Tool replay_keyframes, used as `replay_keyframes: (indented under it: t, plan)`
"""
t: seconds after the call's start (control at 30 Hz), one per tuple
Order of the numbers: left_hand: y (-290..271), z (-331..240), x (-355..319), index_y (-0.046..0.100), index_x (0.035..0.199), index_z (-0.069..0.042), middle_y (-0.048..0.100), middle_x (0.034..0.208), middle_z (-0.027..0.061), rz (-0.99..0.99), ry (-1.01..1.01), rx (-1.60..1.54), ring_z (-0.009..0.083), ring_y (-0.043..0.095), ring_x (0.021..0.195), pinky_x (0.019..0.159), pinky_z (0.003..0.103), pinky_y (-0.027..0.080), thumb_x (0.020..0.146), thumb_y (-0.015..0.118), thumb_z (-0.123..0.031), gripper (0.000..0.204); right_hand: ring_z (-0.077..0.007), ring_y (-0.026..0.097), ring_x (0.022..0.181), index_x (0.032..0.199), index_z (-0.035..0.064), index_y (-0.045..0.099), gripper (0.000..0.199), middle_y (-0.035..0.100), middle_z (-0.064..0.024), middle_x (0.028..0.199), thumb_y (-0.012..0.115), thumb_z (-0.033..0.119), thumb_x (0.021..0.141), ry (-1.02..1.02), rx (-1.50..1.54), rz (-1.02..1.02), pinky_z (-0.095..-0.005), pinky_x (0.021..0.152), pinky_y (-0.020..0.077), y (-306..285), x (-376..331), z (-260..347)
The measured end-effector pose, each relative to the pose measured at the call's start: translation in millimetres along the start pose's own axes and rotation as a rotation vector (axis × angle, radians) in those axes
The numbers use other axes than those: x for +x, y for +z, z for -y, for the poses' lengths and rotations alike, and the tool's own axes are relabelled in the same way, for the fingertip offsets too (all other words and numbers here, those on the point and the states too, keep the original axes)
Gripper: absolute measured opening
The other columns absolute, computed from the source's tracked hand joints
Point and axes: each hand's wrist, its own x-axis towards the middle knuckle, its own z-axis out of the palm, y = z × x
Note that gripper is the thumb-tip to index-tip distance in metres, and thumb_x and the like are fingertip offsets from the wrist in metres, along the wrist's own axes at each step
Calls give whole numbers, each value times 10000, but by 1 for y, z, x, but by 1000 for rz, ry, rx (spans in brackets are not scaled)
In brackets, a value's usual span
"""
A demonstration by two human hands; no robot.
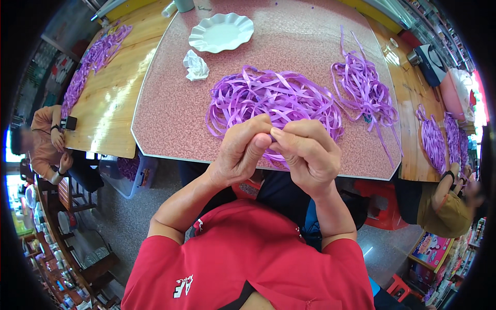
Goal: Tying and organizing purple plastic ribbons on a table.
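Observation:
A large tangled heap of shiny purple ribbon point(279, 88) lies on the pink speckled table in front of me. Over its near edge, my left hand point(244, 150) and my right hand point(308, 152) meet, fingertips almost touching. Both are closed in a pinch, thumbs against bent fingers. A small bit of purple ribbon shows between the fingertips; most of what they grip is hidden by the fingers. More ribbon hangs below the hands toward the table edge.
A second purple ribbon pile point(364, 88) lies to the right. A white scalloped plate point(221, 33) and crumpled white tissue point(196, 66) sit at far left. People sit at wooden tables on both sides, with ribbon there too. A red stool point(381, 204) stands under the table's right side.

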Motion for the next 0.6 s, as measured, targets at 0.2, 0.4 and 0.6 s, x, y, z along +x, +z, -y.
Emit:
replay_keyframes:
  t: [0.2, 0.4, 0.6]
  plan:
    - [-1, -7, 3, 525, 1034, -17, 498, 836, 51, 26, -220, -254, 116, 456, 735, 663, 257, 376, 1041, 429, -323, 321, -130, 578, 749, 1006, 20, 683, 222, 615, -84, 917, 762, 8, 799, 180, 133, -32, -250, 595, 469, -3, -6, -3]
    - [-2, -7, 3, 542, 1050, 0, 506, 871, 58, 27, -205, -239, 126, 486, 770, 685, 280, 413, 1018, 494, -218, 225, -112, 574, 774, 987, 13, 678, 181, 609, -85, 945, 734, -28, 819, 207, 148, -14, -229, 653, 468, -10, -5, -5]
    - [-14, 9, 12, 541, 1139, 6, 577, 1029, 112, -66, -411, 11, 193, 563, 997, 904, 321, 434, 977, 584, -198, 265, -127, 599, 920, 1025, 0, 673, 176, 618, -88, 1037, 695, -27, 853, 305, -71, -105, -251, 806, 495, -20, -5, -21]
